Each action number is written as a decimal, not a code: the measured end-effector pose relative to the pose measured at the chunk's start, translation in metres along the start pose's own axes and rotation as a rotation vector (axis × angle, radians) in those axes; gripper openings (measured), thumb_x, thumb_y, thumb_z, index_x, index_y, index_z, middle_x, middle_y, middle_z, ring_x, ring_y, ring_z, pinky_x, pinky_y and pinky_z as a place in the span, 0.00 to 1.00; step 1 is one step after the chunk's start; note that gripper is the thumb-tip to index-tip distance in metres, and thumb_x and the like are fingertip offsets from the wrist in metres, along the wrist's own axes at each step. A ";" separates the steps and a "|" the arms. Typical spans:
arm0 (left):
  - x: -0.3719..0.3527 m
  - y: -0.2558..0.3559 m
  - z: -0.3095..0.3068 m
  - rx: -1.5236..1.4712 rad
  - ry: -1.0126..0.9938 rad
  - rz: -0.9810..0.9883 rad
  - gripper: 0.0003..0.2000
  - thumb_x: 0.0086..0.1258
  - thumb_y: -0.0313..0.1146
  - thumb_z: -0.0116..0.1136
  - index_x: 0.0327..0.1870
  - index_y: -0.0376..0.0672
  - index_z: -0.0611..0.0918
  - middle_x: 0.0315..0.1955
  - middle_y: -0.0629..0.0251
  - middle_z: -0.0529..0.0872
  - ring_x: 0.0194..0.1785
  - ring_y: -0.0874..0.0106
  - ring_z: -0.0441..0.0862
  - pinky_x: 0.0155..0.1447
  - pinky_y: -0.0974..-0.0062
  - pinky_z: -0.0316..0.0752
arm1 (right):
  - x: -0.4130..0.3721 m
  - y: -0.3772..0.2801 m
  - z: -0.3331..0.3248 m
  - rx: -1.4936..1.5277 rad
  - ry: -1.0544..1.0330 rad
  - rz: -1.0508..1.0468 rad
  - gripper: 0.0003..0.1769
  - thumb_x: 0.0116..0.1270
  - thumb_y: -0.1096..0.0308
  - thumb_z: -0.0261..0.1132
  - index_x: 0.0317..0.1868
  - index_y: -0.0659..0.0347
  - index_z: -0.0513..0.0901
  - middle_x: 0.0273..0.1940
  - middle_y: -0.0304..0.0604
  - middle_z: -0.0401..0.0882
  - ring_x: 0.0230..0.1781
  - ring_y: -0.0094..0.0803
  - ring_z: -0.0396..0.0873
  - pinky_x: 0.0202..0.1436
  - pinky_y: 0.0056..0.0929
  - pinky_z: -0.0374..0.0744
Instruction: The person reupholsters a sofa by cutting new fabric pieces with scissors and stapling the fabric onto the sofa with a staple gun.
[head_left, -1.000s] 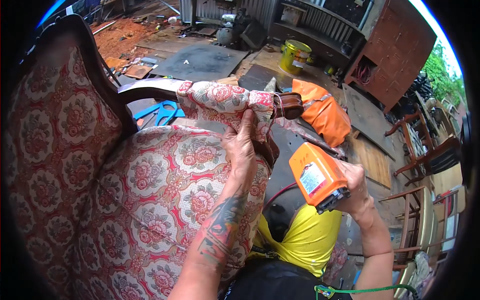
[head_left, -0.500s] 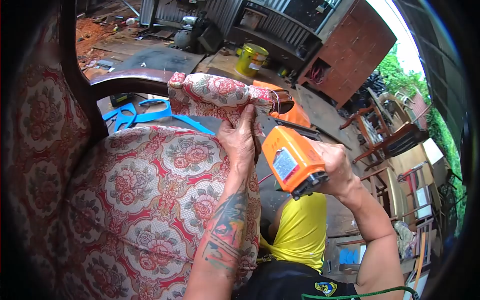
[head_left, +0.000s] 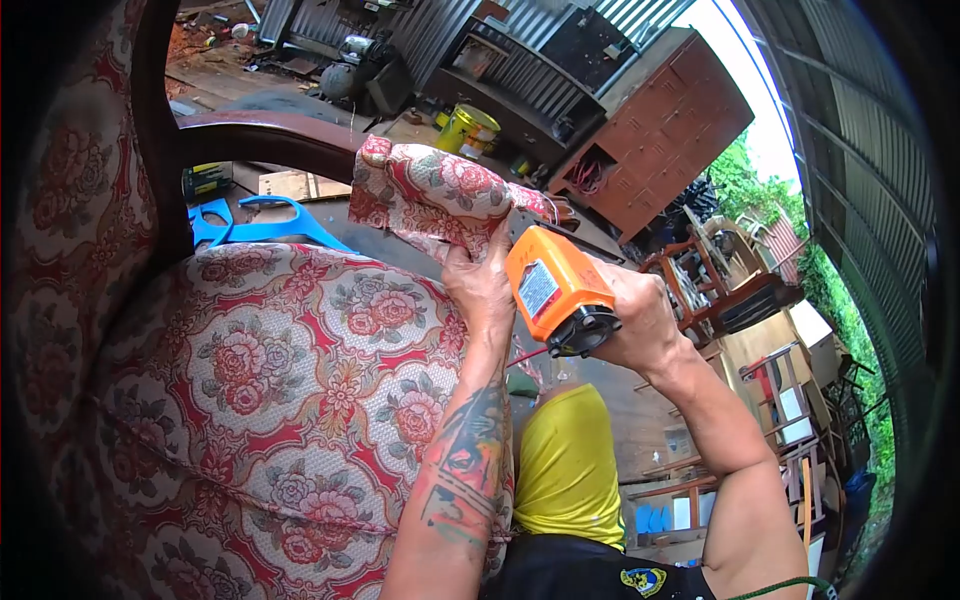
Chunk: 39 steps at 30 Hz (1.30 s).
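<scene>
A dark wooden armchair has a seat [head_left: 290, 390] in red and cream floral fabric. Its armrest pad [head_left: 450, 180] is wrapped in matching fabric, with a loose flap [head_left: 375, 205] hanging at the rear. My left hand [head_left: 482, 285] grips the fabric on the pad's lower side, thumb up; its other fingers are partly hidden. Held by its handle in my right hand [head_left: 640, 320] is an orange staple gun [head_left: 558, 285]. Its nose points at the pad's front end, close to my left thumb; whether it touches the fabric cannot be seen.
Blue strap-like pieces [head_left: 265, 225] lie beyond the seat. A yellow bucket [head_left: 467, 130] stands by a dark cabinet, near a reddish-brown drawer unit [head_left: 660, 130]. Wooden chair frames [head_left: 735, 265] are piled at the right. My yellow-clad knee [head_left: 570, 460] is beside the seat.
The staple gun has moved left and up to the armrest pad's front, its nose now near my left thumb. My left hand still grips the fabric. The camera view has turned somewhat.
</scene>
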<state>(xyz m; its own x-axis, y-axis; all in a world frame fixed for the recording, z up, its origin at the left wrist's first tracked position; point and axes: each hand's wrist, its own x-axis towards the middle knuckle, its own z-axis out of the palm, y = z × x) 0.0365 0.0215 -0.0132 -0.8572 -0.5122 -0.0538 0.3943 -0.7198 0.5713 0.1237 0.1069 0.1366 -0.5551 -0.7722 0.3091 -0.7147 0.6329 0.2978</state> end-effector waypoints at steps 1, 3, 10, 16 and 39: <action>-0.001 0.000 -0.001 -0.011 0.001 -0.003 0.16 0.63 0.36 0.73 0.36 0.29 0.84 0.32 0.60 0.88 0.34 0.74 0.81 0.43 0.73 0.76 | 0.002 -0.001 0.000 0.006 -0.008 0.003 0.33 0.47 0.63 0.79 0.54 0.63 0.78 0.41 0.49 0.85 0.38 0.46 0.86 0.41 0.38 0.85; -0.001 -0.001 -0.002 0.000 0.007 -0.013 0.16 0.63 0.36 0.73 0.36 0.29 0.84 0.32 0.59 0.88 0.34 0.74 0.81 0.43 0.73 0.76 | 0.004 -0.001 0.002 0.001 -0.020 0.017 0.32 0.47 0.62 0.78 0.54 0.62 0.78 0.40 0.50 0.85 0.38 0.46 0.86 0.41 0.38 0.85; 0.000 -0.003 -0.003 0.103 0.017 0.007 0.15 0.63 0.35 0.73 0.34 0.29 0.83 0.31 0.59 0.87 0.34 0.74 0.81 0.43 0.72 0.76 | 0.006 -0.003 0.001 -0.004 -0.056 0.065 0.32 0.48 0.62 0.78 0.53 0.63 0.78 0.39 0.51 0.85 0.38 0.47 0.86 0.41 0.40 0.85; -0.001 -0.004 -0.003 0.003 0.003 0.033 0.14 0.63 0.35 0.72 0.34 0.30 0.84 0.31 0.60 0.87 0.34 0.74 0.81 0.43 0.71 0.76 | 0.008 -0.007 0.001 -0.010 -0.055 0.075 0.32 0.49 0.62 0.78 0.54 0.63 0.78 0.41 0.52 0.85 0.39 0.47 0.86 0.42 0.40 0.85; 0.006 -0.008 -0.009 0.063 -0.036 0.011 0.17 0.61 0.37 0.73 0.34 0.28 0.84 0.30 0.59 0.88 0.33 0.74 0.82 0.41 0.70 0.77 | 0.003 -0.013 0.004 -0.076 -0.107 0.183 0.29 0.48 0.62 0.76 0.48 0.65 0.76 0.32 0.57 0.85 0.35 0.54 0.85 0.40 0.47 0.84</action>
<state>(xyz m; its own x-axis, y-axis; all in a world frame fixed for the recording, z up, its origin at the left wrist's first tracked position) 0.0317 0.0197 -0.0253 -0.8650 -0.5015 -0.0183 0.3827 -0.6828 0.6223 0.1293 0.0965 0.1299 -0.7172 -0.6432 0.2682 -0.5659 0.7622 0.3144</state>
